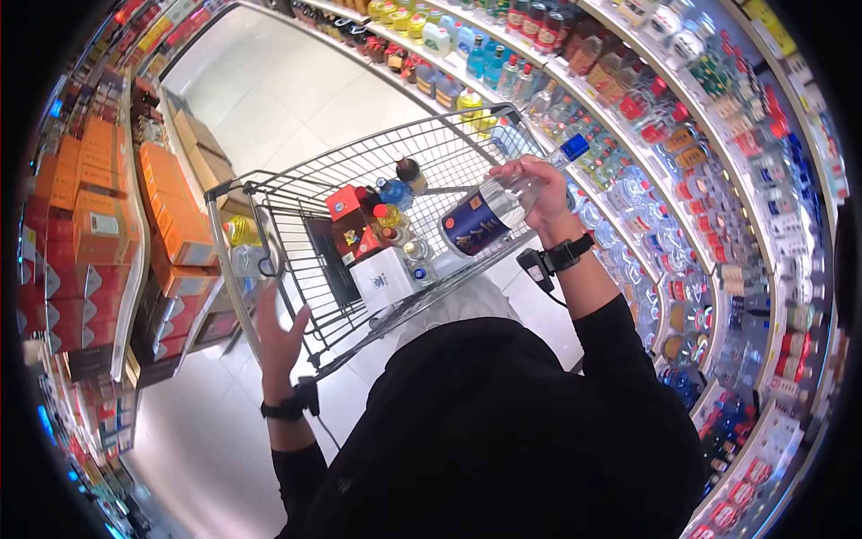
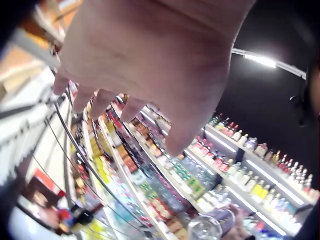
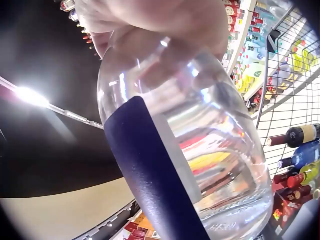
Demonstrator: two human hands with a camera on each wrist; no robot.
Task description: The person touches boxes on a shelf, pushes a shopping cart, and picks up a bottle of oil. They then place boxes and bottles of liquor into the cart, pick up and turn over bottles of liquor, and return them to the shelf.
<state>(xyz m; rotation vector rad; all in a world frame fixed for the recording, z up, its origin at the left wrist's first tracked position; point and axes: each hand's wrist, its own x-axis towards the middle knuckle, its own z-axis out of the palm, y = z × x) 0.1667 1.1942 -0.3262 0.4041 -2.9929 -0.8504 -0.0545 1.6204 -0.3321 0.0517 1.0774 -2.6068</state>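
A large clear bottle with a dark blue label and blue cap lies tilted over the near right part of the cart. My right hand grips it around its upper part; in the right wrist view the hand wraps the shoulder of the bottle. My left hand is at the cart's left side by the handle end, fingers extended; the left wrist view shows the hand with spread fingers. Whether it touches the cart, I cannot tell. Inside the cart stand several bottles, a red box and a white box.
Shelves of bottles curve along the right side. Orange cartons are stacked on shelving at the left. Pale floor tiles run ahead of the cart. A white bag hangs at the cart's near side.
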